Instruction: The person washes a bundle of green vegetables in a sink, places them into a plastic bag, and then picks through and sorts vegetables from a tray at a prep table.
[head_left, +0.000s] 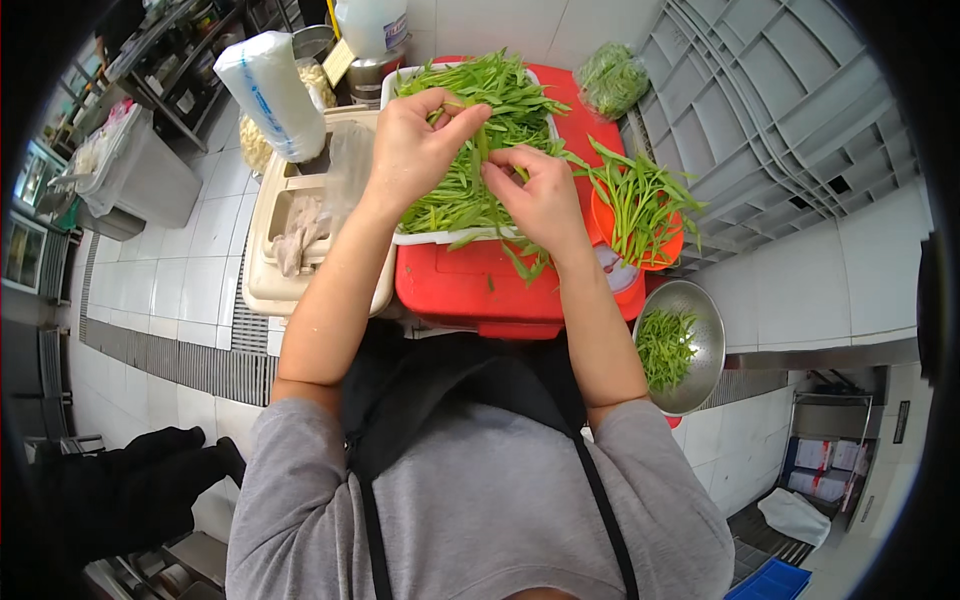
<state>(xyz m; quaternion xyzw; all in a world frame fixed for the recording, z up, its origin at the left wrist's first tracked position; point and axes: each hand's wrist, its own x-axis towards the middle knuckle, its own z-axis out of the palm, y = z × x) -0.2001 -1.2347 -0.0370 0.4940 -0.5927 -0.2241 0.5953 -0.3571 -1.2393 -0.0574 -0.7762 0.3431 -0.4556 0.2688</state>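
Over a white plastic tray (447, 238) heaped with leafy green stems (442, 202), both my hands are raised close together. My left hand (420, 146) pinches a green stem between thumb and curled fingers. Lower and to its right, my right hand (536, 191) has thumb and fingertips closed on leafy greens of the same sprig. The tray stands on a red plastic lid (465, 281), where some loose leaves lie. At the right, an orange bowl (666, 251) on a scale (619, 274) holds cut stems. Below that, a metal colander (705, 337) contains more greens.
At the left stands a beige container (259, 281) with a crumpled plastic glove (298, 232) and a wrapped white roll (274, 97). A bag of greens (611, 79) lies at the back right, beside grey plastic crates (757, 112). Another person's dark-clothed legs (142, 480) show at lower left.
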